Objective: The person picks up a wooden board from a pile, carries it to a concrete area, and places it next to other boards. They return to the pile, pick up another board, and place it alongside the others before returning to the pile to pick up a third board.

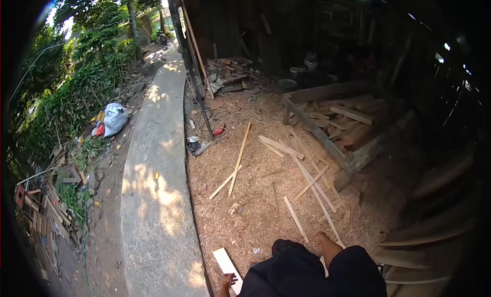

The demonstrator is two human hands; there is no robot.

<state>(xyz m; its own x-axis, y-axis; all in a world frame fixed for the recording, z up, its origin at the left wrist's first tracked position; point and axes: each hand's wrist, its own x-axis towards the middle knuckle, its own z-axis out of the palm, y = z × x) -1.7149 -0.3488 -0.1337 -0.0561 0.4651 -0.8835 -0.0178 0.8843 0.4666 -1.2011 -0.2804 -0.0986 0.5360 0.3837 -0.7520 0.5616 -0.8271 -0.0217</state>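
Note:
My left hand point(227, 282) is at the bottom edge of the view, its fingers bent over the left side of a pale wooden board point(223, 260). The board slants down toward my dark-clothed left leg, which hides its lower end. My right hand is out of sight. Between my knees, covered in black cloth point(291, 269), shows a bare limb point(329, 247) that looks like my lower leg and foot. Beside it a strip of pale wood point(324, 266) is partly covered by the cloth.
Thin wooden strips point(240, 159) lie crossed on the shavings-covered ground point(255, 205). Longer strips point(314, 187) lie right of them, by a timber frame point(319, 136) holding offcuts. A power tool point(194, 145) and cord sit near the concrete path point(153, 205). Planks point(424, 241) are stacked right.

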